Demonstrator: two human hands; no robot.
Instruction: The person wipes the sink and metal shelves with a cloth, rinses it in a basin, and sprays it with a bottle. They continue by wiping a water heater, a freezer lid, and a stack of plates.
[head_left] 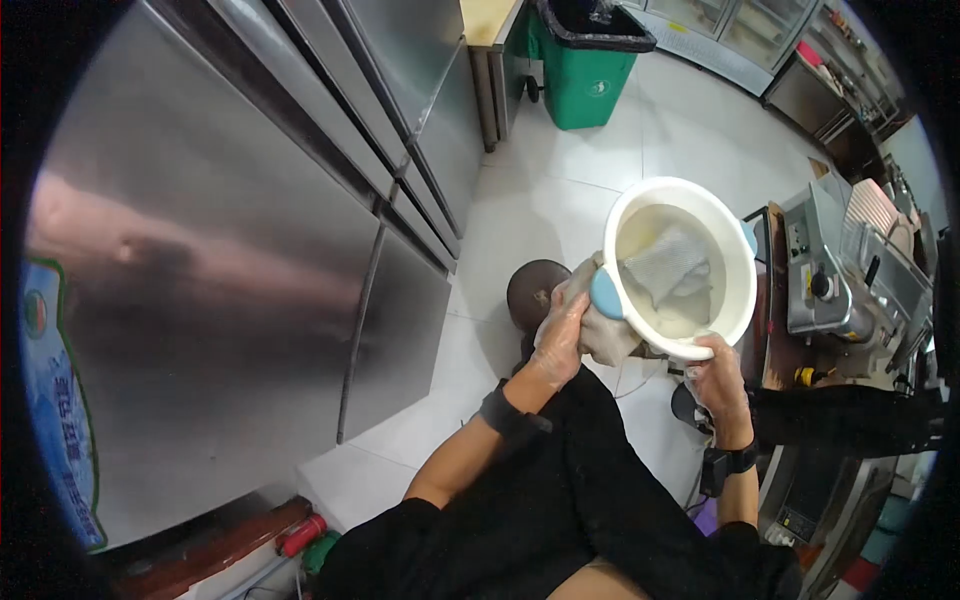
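A white round basin (738, 300) with blue handles is held up in front of me, slightly tilted. Inside it a grey-white cloth (668, 265) lies in cloudy water. My left hand (562, 340) is closed on a wet, pale cloth (603, 338) beside the basin's left blue handle. My right hand (718, 378) grips the basin's near rim, thumb over the edge. Both hands look wet, and a dark band is on each wrist.
Steel refrigerator doors (230, 240) fill the left side. A green bin (590, 88) stands ahead beside a steel table. At right are a counter with a steel appliance (815, 270) and a black-sleeved arm (840, 418). A round brown stool (535, 292) stands below.
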